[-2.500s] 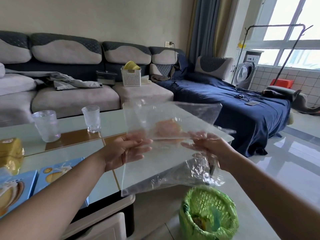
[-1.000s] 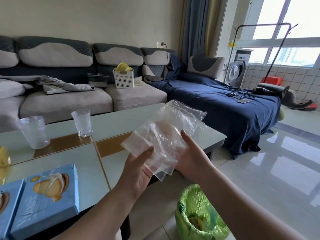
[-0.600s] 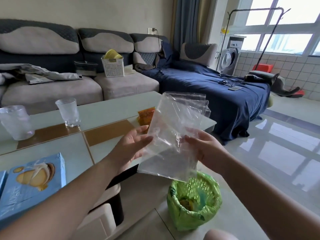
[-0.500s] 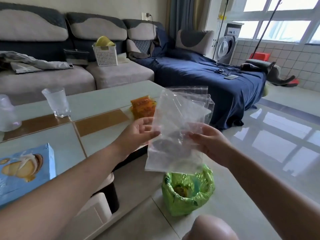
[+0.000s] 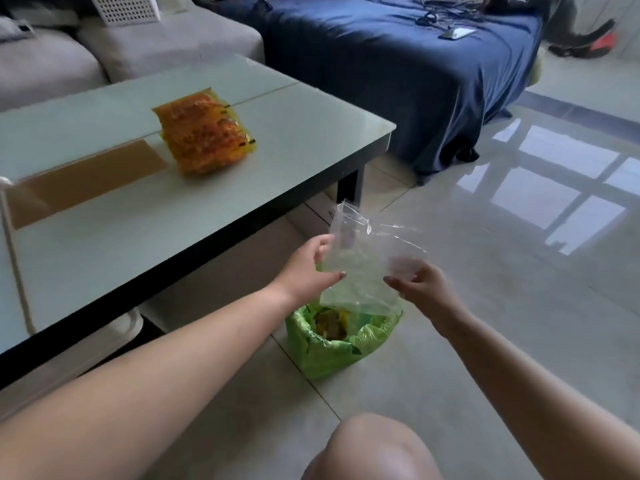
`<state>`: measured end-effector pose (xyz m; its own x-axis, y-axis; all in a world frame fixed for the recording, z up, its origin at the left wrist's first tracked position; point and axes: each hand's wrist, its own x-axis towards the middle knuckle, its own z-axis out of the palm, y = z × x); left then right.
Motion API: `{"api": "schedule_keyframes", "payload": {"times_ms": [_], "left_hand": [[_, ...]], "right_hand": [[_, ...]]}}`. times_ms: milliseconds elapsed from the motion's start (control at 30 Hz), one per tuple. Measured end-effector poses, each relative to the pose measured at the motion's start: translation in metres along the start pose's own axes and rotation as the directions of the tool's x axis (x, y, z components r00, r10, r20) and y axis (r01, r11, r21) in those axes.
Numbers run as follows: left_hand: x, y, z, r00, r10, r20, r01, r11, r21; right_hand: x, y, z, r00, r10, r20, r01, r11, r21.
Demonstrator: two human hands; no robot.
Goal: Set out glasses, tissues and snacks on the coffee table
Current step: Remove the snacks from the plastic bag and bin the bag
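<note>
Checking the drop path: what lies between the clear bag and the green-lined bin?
Nothing: in the head view the clear plastic bag, held by both hands, hangs directly over the bin.

The pale glass-topped table [image 5: 221, 188] carries one obstacle in its right half, an orange crinkled snack packet [image 5: 204, 129], with bare surface on all sides of it out to the near edge and right corner. Off the table's near right corner, a bin lined with a green plastic bag [image 5: 332, 344] stands on the glossy tiled floor [image 5: 519, 306], its mouth partly covered from above by a clear plastic bag [image 5: 363, 271]. A dark blue covered sofa [image 5: 398, 74] closes off the far side; the floor right of the bin lies open.
</note>
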<state>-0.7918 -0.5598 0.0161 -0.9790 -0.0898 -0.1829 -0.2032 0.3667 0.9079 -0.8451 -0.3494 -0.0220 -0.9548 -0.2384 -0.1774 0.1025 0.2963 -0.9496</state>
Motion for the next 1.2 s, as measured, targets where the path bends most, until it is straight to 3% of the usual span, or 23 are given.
{"api": "schedule_keyframes", "payload": {"times_ms": [267,500,667,900,1067,1200], "left_hand": [[0.045,-0.045,0.005,0.991,-0.107,-0.085,0.102,0.993,-0.057],[0.072,-0.076,0.022,0.956,-0.198,-0.217,0.197,0.98,-0.027],[0.081,-0.091,0.033,0.939,-0.22,-0.264,0.208,0.975,-0.074],[0.082,-0.095,0.039,0.957,-0.19,-0.22,0.176,0.981,-0.081],[0.089,-0.104,0.042,0.933,-0.272,-0.235,0.31,0.941,0.14],[0.082,-0.089,0.036,0.941,-0.242,-0.238,0.267,0.96,0.081]], "right_hand": [[0.062,0.057,0.044,1.0,-0.012,-0.019,0.008,0.974,-0.226],[0.074,0.077,0.049,0.987,0.116,0.107,-0.081,0.953,-0.29],[0.07,0.06,0.034,0.994,-0.087,0.069,0.1,0.971,-0.218],[0.078,0.068,0.041,0.985,-0.173,0.005,0.153,0.856,-0.494],[0.082,0.086,0.048,0.988,-0.115,0.104,0.154,0.667,-0.729],[0.079,0.071,0.046,0.989,-0.126,0.073,0.141,0.709,-0.691]]}}
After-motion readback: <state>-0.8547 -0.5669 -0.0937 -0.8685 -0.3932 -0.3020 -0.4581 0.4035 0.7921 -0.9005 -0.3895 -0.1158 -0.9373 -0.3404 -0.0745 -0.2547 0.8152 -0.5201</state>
